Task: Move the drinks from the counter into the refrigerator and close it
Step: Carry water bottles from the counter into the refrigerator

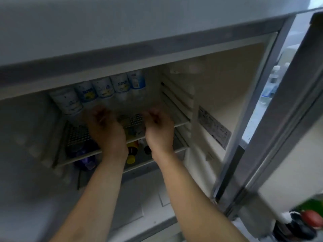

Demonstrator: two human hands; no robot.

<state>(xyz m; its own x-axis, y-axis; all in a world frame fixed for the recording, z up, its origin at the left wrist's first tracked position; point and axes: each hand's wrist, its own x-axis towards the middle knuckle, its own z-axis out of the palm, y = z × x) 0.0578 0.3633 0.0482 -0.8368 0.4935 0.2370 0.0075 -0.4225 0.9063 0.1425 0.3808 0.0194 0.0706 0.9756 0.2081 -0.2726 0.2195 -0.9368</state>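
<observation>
Our left hand (104,126) and right hand (158,128) hover, fingers loosely curled and grasping nothing, over the refrigerator shelf (76,137); the drinks (103,88) line its back at twelve o'clock.

We cannot make out the print on the row of bottles (97,91) at the back of the shelf (174,125); their tops vanish behind the refrigerator's upper edge (122,65). Our left hand (104,126) and right hand (159,128) smear with blur, so the fingers' grip is unreadable. A yellow-capped bottle (131,155) below is half hidden. The door's (279,130) contents blur away, and the corner items (300,222) are cut off.
</observation>
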